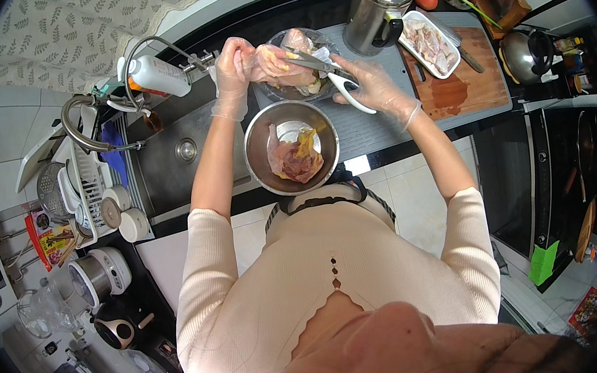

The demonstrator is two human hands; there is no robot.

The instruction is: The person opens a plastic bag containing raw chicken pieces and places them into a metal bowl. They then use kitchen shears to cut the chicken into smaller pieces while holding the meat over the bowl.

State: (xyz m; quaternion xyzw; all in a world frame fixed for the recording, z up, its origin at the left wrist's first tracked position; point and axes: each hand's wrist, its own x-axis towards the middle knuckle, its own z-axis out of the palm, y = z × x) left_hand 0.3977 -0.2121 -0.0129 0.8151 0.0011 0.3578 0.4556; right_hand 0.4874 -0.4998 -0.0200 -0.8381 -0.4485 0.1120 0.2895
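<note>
My left hand (235, 69), in a clear disposable glove, grips one end of a piece of raw poultry (271, 63) over a clear bowl (335, 49). Gloved too, my right hand (369, 81) holds kitchen scissors (341, 79) with white handles, their blades at the meat's upper right side. More raw poultry (296, 37) lies in the clear bowl. Nearer my body, a stainless steel bowl (251, 153) contains raw meat with yellow fat or skin (298, 159).
Left lies a steel sink (164, 168) with a curved faucet (70, 124). A steel thermos (369, 7) stands behind my right hand. Farther right, a white tray of raw meat (428, 44) and a knife (469, 59) rest on a wooden cutting board (477, 86).
</note>
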